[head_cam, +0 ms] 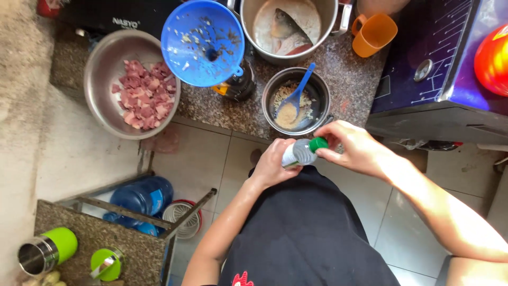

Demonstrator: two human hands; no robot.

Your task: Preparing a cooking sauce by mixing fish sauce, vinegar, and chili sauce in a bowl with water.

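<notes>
My left hand [272, 163] is wrapped around a small clear bottle [297, 153], holding it tilted in front of my body. My right hand [353, 148] pinches the bottle's green cap [318, 143] with thumb and fingers. Just beyond the hands, on the granite counter [349, 69], stands a small metal bowl [323, 95] with a pale powdery mix and a blue spoon [296, 95] resting in it.
A steel bowl of cut raw meat [140, 95] sits at the left, a blue funnel [203, 42] on a dark bottle beside it, a pot holding a fish [288, 26] behind, an orange cup [373, 34] and a stove [439, 58] at right. Blue water jugs [143, 196] stand on the floor.
</notes>
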